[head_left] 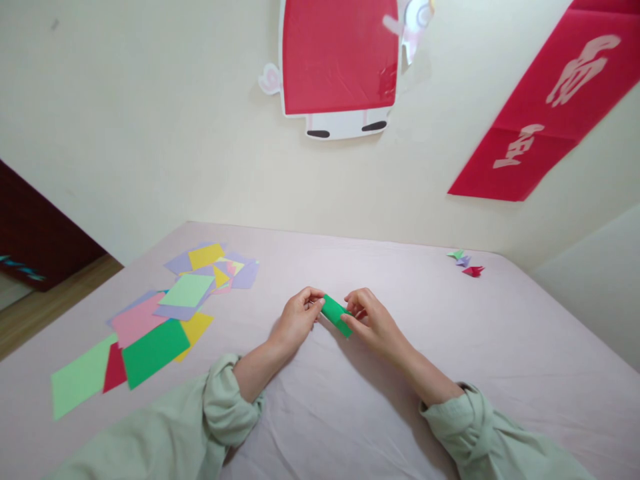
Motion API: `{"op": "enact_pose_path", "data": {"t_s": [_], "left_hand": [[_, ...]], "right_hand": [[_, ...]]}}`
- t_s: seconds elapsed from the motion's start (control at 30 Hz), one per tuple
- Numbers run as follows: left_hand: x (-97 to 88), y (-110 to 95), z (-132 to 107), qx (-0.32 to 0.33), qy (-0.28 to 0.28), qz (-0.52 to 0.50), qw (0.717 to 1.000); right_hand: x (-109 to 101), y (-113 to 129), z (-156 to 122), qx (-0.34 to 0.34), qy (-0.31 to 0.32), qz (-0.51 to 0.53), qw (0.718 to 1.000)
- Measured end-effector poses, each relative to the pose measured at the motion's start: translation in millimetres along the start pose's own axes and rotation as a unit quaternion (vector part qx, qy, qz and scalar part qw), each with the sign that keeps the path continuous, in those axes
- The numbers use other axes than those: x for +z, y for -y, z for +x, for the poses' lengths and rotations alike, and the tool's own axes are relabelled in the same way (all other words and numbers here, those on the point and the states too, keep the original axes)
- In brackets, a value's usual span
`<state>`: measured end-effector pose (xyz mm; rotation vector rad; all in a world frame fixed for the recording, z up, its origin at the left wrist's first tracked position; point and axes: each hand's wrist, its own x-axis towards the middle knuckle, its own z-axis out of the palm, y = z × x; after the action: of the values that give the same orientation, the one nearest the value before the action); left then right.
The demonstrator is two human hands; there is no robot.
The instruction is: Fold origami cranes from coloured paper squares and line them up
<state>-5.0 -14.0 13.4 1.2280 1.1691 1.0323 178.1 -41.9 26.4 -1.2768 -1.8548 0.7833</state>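
A small strip of folded green paper (336,316) is held just above the pale cloth, slanting down to the right. My left hand (299,319) pinches its upper left end between thumb and fingers. At the other end, my right hand (369,319) has its thumb and fingertips closed on the paper's right side. Some of the fingers of both hands curl out of sight behind the paper and palms.
Loose coloured paper sheets (155,350) lie overlapping on the left of the cloth-covered surface (320,427). Several small folded paper pieces (473,271) sit at the far right. A wall (200,133) with red decorations (340,60) rises behind.
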Motion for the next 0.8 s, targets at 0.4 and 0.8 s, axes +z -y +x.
{"op": "enact_pose_path", "data": {"t_s": [0.4,0.8], "left_hand": [[-0.7,0.7,0.2,-0.005,-0.022,-0.003,1.000],[0.1,-0.7,-1.3,0.019,0.010,0.033,0.999]], "right_hand": [[3.2,4.3,-3.7,-0.004,0.002,-0.056,0.998],[5.3,-3.8,-4.2,0.048,-0.007,-0.022,0.999]]}}
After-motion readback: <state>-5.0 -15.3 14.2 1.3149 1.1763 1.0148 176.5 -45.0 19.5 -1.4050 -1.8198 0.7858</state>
